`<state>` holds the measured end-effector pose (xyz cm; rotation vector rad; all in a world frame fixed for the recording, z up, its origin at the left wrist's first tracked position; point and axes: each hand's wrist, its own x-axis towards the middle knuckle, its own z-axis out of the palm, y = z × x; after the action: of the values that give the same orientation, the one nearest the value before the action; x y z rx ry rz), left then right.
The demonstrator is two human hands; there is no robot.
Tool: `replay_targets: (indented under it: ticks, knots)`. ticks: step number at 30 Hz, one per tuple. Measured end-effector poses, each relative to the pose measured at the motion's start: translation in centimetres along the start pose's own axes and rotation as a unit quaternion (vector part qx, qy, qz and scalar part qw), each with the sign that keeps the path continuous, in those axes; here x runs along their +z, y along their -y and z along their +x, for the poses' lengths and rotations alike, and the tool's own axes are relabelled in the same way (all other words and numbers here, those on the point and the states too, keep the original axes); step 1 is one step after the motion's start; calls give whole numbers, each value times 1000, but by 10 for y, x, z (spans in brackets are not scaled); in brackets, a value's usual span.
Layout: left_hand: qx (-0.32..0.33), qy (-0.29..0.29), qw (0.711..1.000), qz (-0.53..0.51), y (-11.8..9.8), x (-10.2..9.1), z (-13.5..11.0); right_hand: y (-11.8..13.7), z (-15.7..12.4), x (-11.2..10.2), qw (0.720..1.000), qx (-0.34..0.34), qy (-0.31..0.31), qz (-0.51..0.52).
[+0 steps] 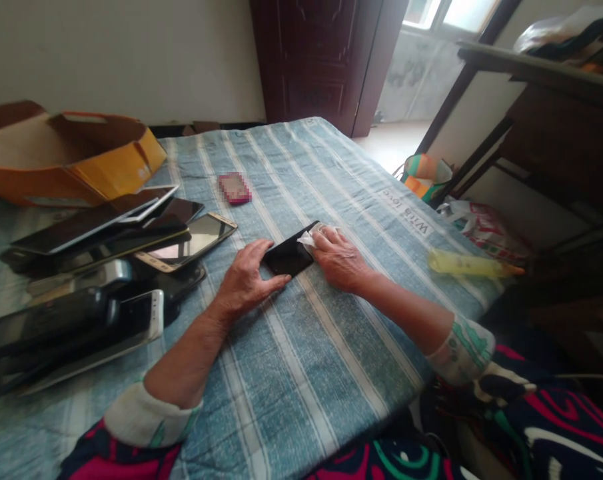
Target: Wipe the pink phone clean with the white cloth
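A black phone (288, 257) lies flat on the blue striped cloth (306, 373) in the middle of the table. My left hand (246, 280) rests beside it, thumb and fingers spread against its near left edge, holding it steady. My right hand (338, 257) is closed on a small white wipe (308, 239) and presses it onto the phone's right end.
A heap of several phones and tablets (96, 267) fills the left side. An open orange cardboard box (66, 160) stands at the back left. A small pink object (234, 188) lies further back. A yellow bottle (468, 265) lies near the right edge. A dark door and shelves stand behind.
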<state>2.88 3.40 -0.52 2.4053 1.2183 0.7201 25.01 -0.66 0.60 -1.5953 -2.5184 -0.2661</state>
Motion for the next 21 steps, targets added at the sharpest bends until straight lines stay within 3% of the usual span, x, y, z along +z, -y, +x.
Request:
replay_targets:
  ticks: [4, 10, 21]
  knots:
    - [2, 3, 1000, -3, 0, 0, 0, 7, -3, 1, 999, 1, -16, 41]
    - [7, 1, 1000, -9, 1, 2, 0, 25, -2, 3, 996, -54, -27, 63]
    - [7, 3, 1000, -15, 1, 1, 0, 0, -2, 12, 984, -118, -79, 103]
